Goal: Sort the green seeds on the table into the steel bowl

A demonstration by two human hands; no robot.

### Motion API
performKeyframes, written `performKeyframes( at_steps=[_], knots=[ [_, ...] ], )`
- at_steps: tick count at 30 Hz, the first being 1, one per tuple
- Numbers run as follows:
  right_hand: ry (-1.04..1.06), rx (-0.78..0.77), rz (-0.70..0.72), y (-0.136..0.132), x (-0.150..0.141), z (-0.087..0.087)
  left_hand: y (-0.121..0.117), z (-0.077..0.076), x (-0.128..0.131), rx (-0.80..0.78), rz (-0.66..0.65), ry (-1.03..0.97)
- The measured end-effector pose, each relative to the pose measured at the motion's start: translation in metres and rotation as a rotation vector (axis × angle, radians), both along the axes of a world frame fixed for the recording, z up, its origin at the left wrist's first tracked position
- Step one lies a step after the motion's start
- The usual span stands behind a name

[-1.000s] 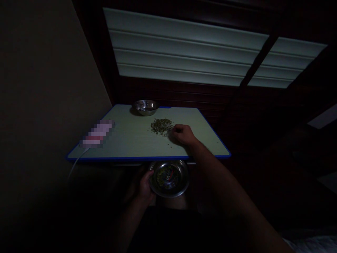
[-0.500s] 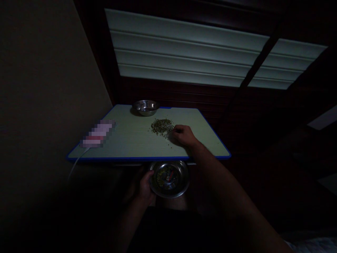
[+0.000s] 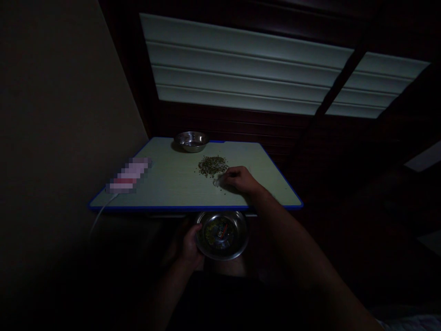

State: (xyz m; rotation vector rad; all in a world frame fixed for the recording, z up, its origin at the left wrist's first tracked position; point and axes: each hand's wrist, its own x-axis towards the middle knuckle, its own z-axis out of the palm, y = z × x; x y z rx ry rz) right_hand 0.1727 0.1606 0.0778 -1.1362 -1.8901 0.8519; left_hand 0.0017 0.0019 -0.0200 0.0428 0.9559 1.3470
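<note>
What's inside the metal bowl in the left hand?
The metal bowl in the left hand holds greenish bits, mostly toward the left, and a small red-and-pale item, too dark to identify. Whatever lies beneath them is covered.

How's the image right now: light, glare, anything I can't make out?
Head view: dim overall, the table and slatted panels brightest, lower corners nearly black; head view: glints on the far bowl and near bowl; head view: the pale thing at the right hand is too murky to identify, and mosaic blocks hide the pinkish item at left.
</note>
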Motion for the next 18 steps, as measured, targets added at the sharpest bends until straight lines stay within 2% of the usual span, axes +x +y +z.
performKeyframes(
  at_steps=[4, 14, 18],
  knots=[
    [0.008, 0.021, -0.053, 0.0003, -0.0014, 0.0002, -0.0007, 0.0033, 0.0008, 0.011, -0.02, 0.01],
    [-0.147, 0.112, -0.202, 0.0026, -0.002, 0.0009, -0.0008, 0.0084, 0.0028, -0.007, -0.01, 0.006],
    [-0.13, 0.148, -0.195, 0.0031, -0.0015, -0.0006, -0.0011, 0.0072, 0.0024, 0.003, 0.003, 0.007]
  ],
)
